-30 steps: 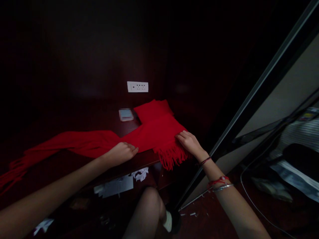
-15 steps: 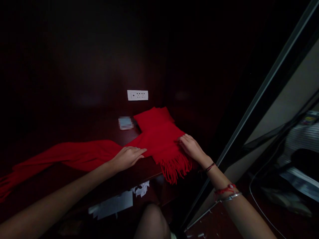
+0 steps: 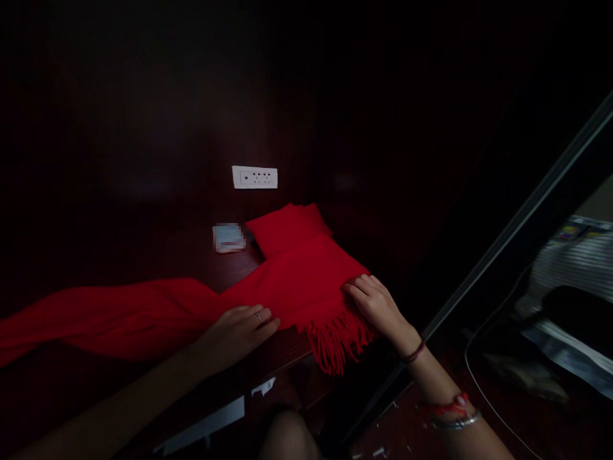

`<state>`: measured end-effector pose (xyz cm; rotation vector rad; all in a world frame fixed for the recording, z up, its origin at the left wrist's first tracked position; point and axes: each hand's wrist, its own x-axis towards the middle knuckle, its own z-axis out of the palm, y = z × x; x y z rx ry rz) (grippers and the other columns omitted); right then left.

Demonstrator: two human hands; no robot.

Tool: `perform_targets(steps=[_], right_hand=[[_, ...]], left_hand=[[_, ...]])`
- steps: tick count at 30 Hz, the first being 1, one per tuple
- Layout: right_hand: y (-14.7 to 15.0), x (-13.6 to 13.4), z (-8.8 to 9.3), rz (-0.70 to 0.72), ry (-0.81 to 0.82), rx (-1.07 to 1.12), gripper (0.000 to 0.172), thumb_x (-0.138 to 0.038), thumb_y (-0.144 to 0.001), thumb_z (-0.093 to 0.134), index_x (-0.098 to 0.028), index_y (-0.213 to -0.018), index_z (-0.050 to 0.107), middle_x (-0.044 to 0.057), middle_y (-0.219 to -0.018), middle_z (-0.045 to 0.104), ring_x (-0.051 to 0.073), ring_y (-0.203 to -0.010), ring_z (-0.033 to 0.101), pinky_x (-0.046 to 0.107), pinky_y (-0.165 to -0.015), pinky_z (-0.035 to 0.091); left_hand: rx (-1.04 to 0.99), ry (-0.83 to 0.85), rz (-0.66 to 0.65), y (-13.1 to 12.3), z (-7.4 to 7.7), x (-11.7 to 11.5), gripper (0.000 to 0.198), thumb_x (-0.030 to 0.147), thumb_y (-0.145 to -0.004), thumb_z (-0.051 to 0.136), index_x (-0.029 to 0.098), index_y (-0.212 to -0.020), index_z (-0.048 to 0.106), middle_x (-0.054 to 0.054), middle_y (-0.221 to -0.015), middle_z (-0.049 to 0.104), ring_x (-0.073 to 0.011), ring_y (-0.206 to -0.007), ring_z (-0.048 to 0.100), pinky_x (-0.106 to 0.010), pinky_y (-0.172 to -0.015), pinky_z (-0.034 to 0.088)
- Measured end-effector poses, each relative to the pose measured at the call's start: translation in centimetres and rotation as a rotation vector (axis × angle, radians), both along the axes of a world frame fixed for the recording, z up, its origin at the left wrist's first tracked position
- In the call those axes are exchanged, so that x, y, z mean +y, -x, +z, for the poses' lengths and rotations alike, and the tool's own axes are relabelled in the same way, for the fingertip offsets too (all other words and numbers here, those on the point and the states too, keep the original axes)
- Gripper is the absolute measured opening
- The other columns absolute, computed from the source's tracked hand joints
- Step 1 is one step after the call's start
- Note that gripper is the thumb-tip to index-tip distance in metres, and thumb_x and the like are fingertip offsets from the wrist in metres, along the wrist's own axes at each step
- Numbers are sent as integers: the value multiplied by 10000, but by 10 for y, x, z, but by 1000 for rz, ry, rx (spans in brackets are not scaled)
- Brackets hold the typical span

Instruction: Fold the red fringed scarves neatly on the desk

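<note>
A red scarf [image 3: 306, 271] stretches along the dark wooden surface, its long tail running off to the left. Its fringed end hangs over the front edge at the right. My left hand [image 3: 246, 329] rests on the scarf's near edge, fingers stretched out flat and the thumb slightly apart. At the right edge, just above the fringe, my right hand [image 3: 373, 303] has its fingers curled round the cloth. Behind the spread part lies folded red cloth [image 3: 287, 229]; whether it belongs to the same scarf I cannot tell.
A small pale item [image 3: 228, 237], blurred out, lies left of the folded cloth. A white socket plate [image 3: 255, 177] is on the back wall. Below the front edge are white papers [image 3: 211, 421]. At right stand a metal-edged frame [image 3: 498, 249] and a white cable [image 3: 472, 364].
The view has shifted slightly. My left hand has turned flatter on the scarf's near edge. My right hand stays at the right edge, a little nearer to me, and the cloth between looks more spread.
</note>
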<state>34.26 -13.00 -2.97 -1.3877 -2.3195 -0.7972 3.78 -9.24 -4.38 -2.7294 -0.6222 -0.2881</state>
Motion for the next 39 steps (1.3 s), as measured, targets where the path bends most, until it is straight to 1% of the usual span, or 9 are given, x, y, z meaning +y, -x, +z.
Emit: perform_targets(steps=[5,8,12,19,24,28,32,35,39], right_hand=[[17,-1,8,105,29,48,268,-183,-851,355,-186,-1073,505,70,-888,561,161,-790,451,299,-694,335],[37,0,14,173,79,89,254,-235,-852,368,-193,-1064,501,57,-883,556,157,-791,444,295,-709,327],[59,5,17,203,109,122,221,-236,-840,392,-187,-1018,514,50,-847,550,157,-760,432,288,-697,318],[63,10,8,230,106,223,197,-148,-833,375,-163,-916,552,49,-775,554,150,-722,439,271,-695,333],[54,8,2,284,111,154,213,-138,-837,365,-160,-904,566,47,-747,560,144,-701,448,274,-702,344],[52,4,0,282,103,77,213,-156,-841,373,-151,-930,567,52,-743,573,146,-690,458,281,-654,350],[48,1,-1,267,81,67,213,-161,-834,397,-150,-971,560,67,-826,590,159,-759,482,294,-665,372],[44,-1,-3,273,73,99,217,-151,-834,396,-150,-973,562,75,-886,593,164,-838,492,305,-719,395],[41,-3,-9,283,74,129,225,-144,-833,394,-134,-983,562,82,-938,593,166,-900,493,318,-781,412]], left_hand=[[-143,44,73,-2,3,1,277,200,-852,299,230,-966,550,-31,-855,562,-140,-778,527,-255,-664,413],[-300,69,38,-6,9,0,314,239,-875,246,196,-870,557,-23,-857,556,-125,-800,516,-252,-738,416],[-409,83,-1,-9,13,-3,345,224,-895,183,170,-901,524,-18,-885,571,-102,-853,511,-228,-818,394],[-332,13,76,-7,4,-4,328,316,-892,227,200,-1053,488,-23,-960,583,-133,-862,531,-259,-755,416],[-217,12,114,-8,1,-2,272,325,-870,305,224,-954,543,-14,-831,576,-131,-710,550,-237,-588,418],[-165,111,78,-12,6,-3,194,205,-832,360,183,-807,551,-30,-867,555,-152,-828,527,-269,-729,416],[-139,237,26,-13,7,-5,263,115,-812,323,168,-1005,494,-44,-1137,492,-138,-1022,461,-264,-861,363],[-97,305,47,-6,4,-1,320,257,-842,348,170,-1141,421,-47,-1165,496,-151,-1071,436,-287,-894,335],[-67,245,201,5,4,2,556,537,-769,390,145,-1162,429,-118,-1172,491,-279,-1101,403,-444,-879,302]])
